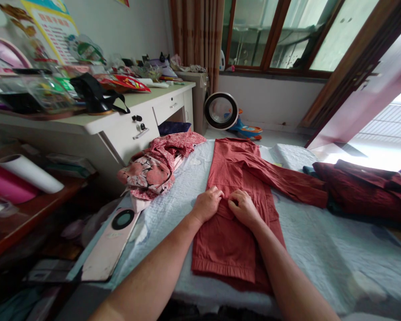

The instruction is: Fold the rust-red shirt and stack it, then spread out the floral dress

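A pair of rust-red trousers (240,178) lies flat and lengthwise on a pale blue quilted bed cover (314,240), one leg angled off to the right. My left hand (207,203) and my right hand (243,206) sit side by side on the middle of the trousers. Both have their fingers curled and pinching the red cloth. The waistband end lies nearest me.
A crumpled pink floral garment (157,167) lies at the bed's left edge. Dark red folded clothes (364,187) rest at the right. A cluttered white desk (120,120) stands to the left, a round fan (221,110) on the floor beyond, and a pink flat device (112,243) beside the bed.
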`<state>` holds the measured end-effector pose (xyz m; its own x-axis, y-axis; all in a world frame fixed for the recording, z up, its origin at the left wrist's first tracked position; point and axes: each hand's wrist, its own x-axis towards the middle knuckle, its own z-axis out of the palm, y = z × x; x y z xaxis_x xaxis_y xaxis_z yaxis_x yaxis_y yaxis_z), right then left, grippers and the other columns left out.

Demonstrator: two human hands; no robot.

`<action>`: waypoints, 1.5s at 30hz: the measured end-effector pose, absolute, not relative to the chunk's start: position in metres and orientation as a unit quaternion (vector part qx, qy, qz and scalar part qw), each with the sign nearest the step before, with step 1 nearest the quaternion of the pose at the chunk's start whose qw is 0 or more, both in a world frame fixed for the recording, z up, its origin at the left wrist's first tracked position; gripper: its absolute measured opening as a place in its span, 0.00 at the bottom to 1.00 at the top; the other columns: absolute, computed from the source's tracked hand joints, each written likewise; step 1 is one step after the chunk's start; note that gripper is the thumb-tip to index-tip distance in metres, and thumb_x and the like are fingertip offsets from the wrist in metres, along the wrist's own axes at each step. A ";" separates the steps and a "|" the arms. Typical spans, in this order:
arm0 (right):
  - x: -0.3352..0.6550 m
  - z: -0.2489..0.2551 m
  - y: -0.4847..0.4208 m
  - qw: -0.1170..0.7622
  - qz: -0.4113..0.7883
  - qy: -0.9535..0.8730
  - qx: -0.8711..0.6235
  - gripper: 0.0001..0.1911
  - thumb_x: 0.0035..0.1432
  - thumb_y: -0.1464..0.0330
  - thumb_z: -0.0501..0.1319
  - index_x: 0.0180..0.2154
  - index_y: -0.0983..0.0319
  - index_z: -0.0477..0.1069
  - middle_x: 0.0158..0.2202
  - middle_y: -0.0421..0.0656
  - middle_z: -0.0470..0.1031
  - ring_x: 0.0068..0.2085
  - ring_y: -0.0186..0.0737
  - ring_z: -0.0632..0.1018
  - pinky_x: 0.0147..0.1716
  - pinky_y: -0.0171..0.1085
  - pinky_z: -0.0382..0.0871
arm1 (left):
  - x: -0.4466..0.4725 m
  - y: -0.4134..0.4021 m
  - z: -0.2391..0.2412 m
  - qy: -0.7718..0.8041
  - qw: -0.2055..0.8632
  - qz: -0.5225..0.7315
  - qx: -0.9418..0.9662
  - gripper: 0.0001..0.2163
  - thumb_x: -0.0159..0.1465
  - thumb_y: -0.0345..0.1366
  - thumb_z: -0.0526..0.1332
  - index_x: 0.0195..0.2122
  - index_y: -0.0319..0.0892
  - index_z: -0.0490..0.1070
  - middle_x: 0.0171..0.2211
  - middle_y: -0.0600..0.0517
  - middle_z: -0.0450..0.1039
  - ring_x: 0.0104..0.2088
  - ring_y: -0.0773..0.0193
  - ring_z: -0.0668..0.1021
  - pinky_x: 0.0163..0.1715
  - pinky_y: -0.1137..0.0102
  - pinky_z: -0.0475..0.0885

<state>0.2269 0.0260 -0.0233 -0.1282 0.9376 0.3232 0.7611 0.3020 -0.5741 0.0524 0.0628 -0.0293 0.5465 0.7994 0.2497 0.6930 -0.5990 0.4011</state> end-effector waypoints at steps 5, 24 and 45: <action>0.227 -0.024 0.026 0.321 0.133 -0.740 -0.576 0.09 0.56 0.73 0.57 0.25 0.61 0.71 0.31 0.43 0.73 0.36 0.39 0.72 0.42 0.38 0.62 | 0.052 0.065 -0.026 0.445 0.138 0.203 0.861 0.07 0.67 0.32 0.54 0.41 0.46 0.71 0.41 0.53 0.72 0.41 0.64 0.77 0.42 0.72 0.71; 0.222 -0.026 0.029 0.306 0.100 -0.746 -0.583 0.06 0.60 0.68 0.61 0.31 0.60 0.75 0.37 0.44 0.74 0.42 0.43 0.71 0.46 0.41 0.62 | 0.051 0.065 -0.024 0.428 0.150 0.204 0.868 0.08 0.67 0.33 0.53 0.40 0.44 0.72 0.40 0.52 0.71 0.43 0.64 0.76 0.45 0.72 0.71; 0.224 -0.025 0.030 0.270 0.117 -0.749 -0.593 0.09 0.63 0.68 0.58 0.31 0.60 0.75 0.38 0.45 0.74 0.41 0.42 0.71 0.46 0.41 0.61 | 0.051 0.065 -0.023 0.428 0.160 0.196 0.868 0.08 0.70 0.36 0.52 0.39 0.46 0.71 0.41 0.53 0.71 0.43 0.65 0.76 0.46 0.72 0.70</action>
